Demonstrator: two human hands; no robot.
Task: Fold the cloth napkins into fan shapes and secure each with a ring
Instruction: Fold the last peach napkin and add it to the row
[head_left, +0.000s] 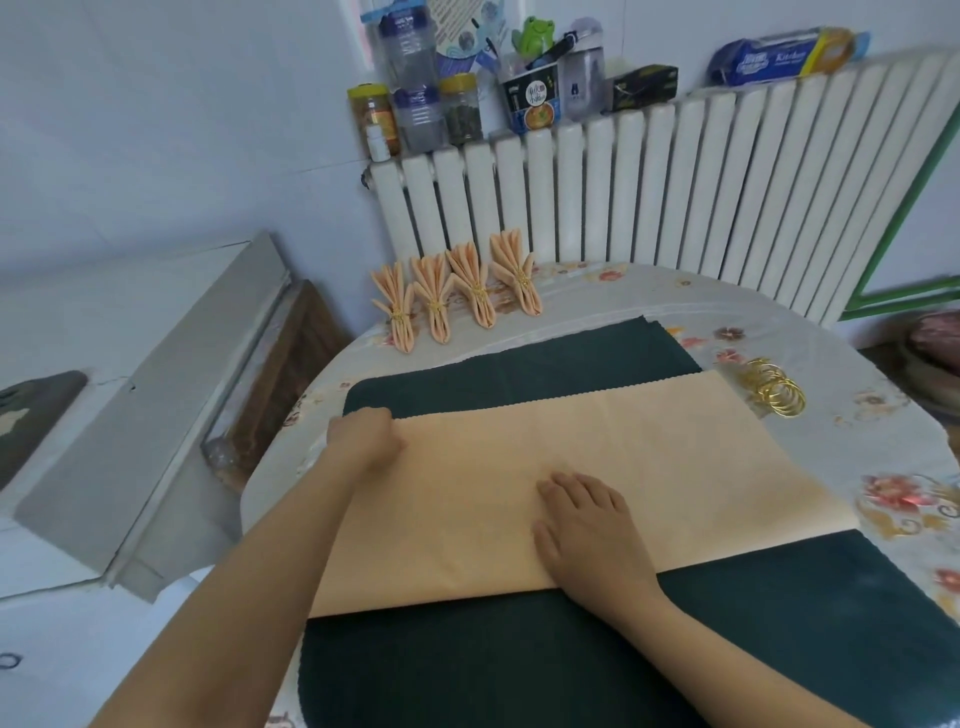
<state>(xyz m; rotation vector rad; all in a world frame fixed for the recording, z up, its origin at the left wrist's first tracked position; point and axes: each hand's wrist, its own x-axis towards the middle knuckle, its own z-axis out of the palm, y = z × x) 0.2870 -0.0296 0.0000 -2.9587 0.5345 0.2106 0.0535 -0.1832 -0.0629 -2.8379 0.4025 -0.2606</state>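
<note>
A peach cloth napkin (649, 457), folded in half into a wide band, lies flat across a dark green cloth (519, 364) on the table. My left hand (363, 436) pinches the napkin's far left corner. My right hand (587, 525) rests palm down on the napkin near its front folded edge, fingers spread. Several gold rings (774, 392) lie in a heap to the right of the napkin. Several finished peach fans (457, 296), each held by a gold ring, stand in a row at the table's far left.
The table (883, 467) has a floral plastic cover and a rounded edge. A white radiator (675, 192) stands right behind it, with jars and bottles (415, 109) on its top. A grey cabinet (156, 415) sits to the left.
</note>
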